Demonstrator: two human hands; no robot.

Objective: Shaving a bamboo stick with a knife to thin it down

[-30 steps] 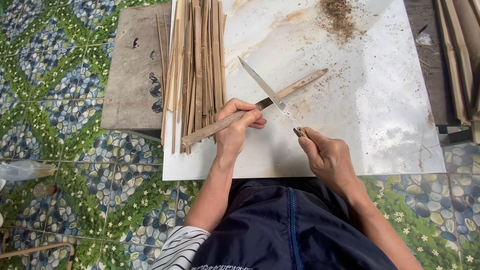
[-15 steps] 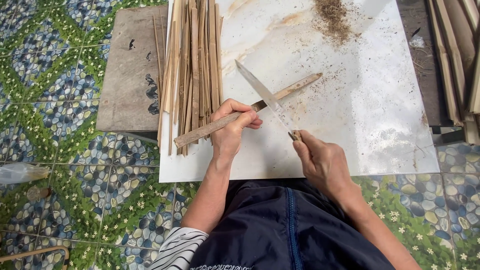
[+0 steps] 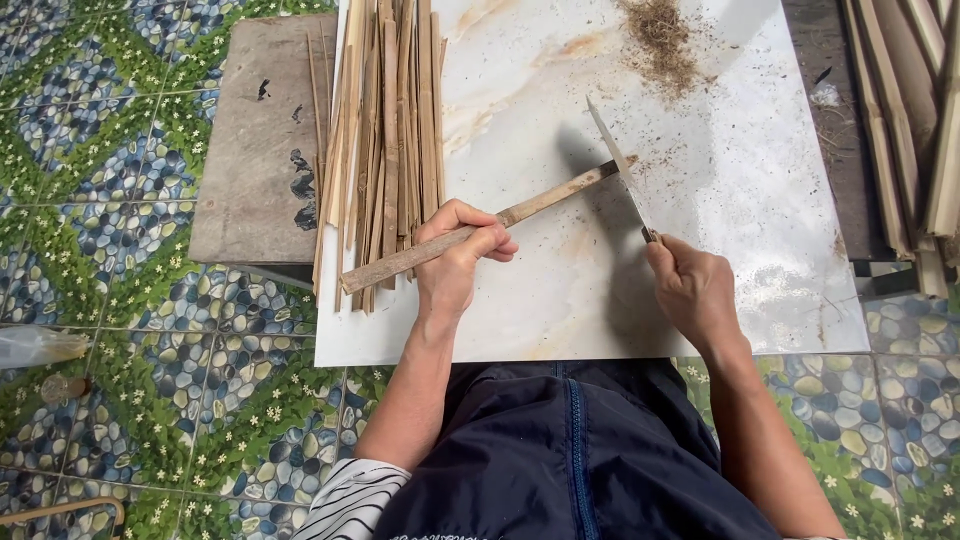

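Green and blue floor tiles point(image 3: 130, 330) lay all around a white slab point(image 3: 760, 200) in the middle of the frame. On it, the left hand point(image 3: 455, 260) had its fingers wrapped tight on a long stick point(image 3: 560, 195), holding it slanted so its far end stuck out. The right hand point(image 3: 695, 290) had its fingers closed on a knife point(image 3: 615, 160), with the blade against that far end. More sticks point(image 3: 385, 130) lay piled at upper left, close to reach. Shavings point(image 3: 660, 40) sat at the top, out of the way.
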